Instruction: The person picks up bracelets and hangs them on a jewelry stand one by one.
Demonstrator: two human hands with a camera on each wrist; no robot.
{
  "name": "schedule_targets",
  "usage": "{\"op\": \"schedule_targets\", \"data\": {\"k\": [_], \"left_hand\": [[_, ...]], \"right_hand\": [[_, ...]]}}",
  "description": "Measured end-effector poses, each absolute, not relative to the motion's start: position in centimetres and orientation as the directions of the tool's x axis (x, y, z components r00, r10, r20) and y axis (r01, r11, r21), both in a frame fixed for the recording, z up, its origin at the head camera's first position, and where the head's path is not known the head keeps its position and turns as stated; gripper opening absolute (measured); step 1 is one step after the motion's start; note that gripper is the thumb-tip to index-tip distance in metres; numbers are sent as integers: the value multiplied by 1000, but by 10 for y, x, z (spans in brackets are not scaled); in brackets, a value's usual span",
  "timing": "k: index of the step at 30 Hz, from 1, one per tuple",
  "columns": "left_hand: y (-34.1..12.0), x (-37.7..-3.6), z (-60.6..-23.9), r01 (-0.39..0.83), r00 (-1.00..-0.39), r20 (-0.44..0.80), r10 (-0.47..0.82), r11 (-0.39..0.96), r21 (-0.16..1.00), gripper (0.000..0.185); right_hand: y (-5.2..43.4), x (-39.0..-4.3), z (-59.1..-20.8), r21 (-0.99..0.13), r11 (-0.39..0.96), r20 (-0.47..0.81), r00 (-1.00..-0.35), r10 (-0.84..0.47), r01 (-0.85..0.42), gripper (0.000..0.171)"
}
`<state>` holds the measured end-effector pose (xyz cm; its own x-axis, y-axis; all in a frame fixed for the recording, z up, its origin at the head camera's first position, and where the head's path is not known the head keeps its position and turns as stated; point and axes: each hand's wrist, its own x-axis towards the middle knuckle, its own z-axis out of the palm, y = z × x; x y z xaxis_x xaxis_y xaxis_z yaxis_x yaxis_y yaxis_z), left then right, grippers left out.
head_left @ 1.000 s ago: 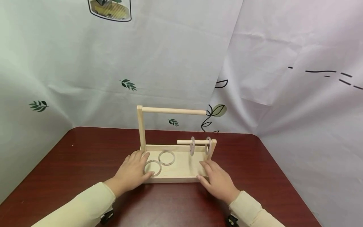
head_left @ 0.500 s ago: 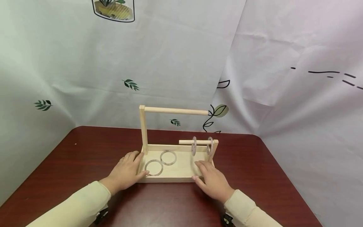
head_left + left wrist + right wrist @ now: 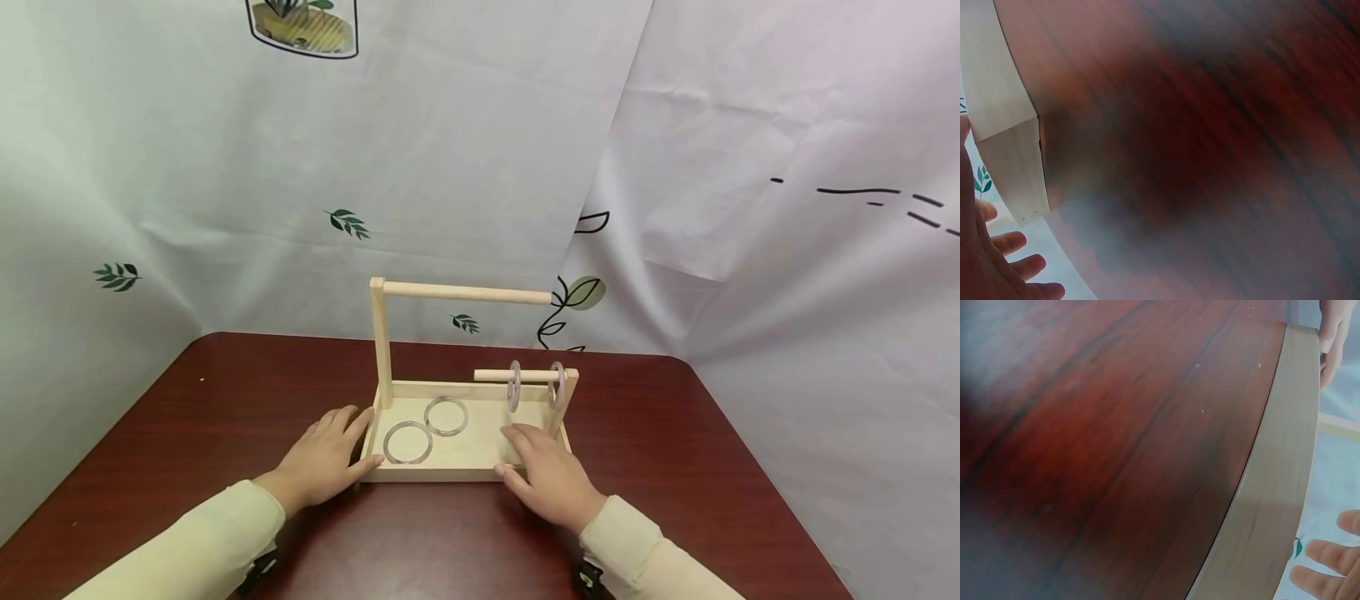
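Both hands lie flat with relaxed, straight fingers, gripping nothing: left hand rests against the left end of the wooden tray, right hand lies over its front right corner, fingers reaching just inside. Tray sits mid-table, two clear rings lying flat on its floor: one near the left hand, another just behind it. Two more rings hang on the short peg; the tall bar is bare. Looks like steadying or squaring up the tray, with ring pickup not started. Next move likely needs a fingertip pinch on the near ring's rim, since it lies flat and thin against the wood.
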<state>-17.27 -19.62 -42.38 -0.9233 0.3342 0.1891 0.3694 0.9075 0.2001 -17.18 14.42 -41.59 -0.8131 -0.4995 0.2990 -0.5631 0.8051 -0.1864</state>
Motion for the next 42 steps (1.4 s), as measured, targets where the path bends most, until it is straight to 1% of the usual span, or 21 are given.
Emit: {"op": "schedule_targets", "data": {"k": [5,10,15,18,31,42], "left_hand": [[-198,-172,-426,368,-927,164,338,904,216,69],[-198,-173,-427,358,-933,123,338,905,229,70],[-199,-172,-429,345,-939,99,330,908,237,71],[-199,-172,-431,336,-942,88,325,911,237,72],[-200,-172,-434,324,-946,80,314,908,265,72],[-203,-172,-435,351,-936,76,344,892,284,71]], "right_hand": [[137,-175,-416,-183,786,303,-794,-527,-591,51],[126,-176,-415,-183,783,284,-795,-536,-594,51],[117,-180,-415,-178,770,275,-782,-559,-613,53],[111,-182,-413,-193,762,267,-781,-565,-618,53],[91,-192,-407,-205,746,234,-772,-591,-633,55],[79,-203,-401,-253,750,184,-791,-583,-612,56]]}}
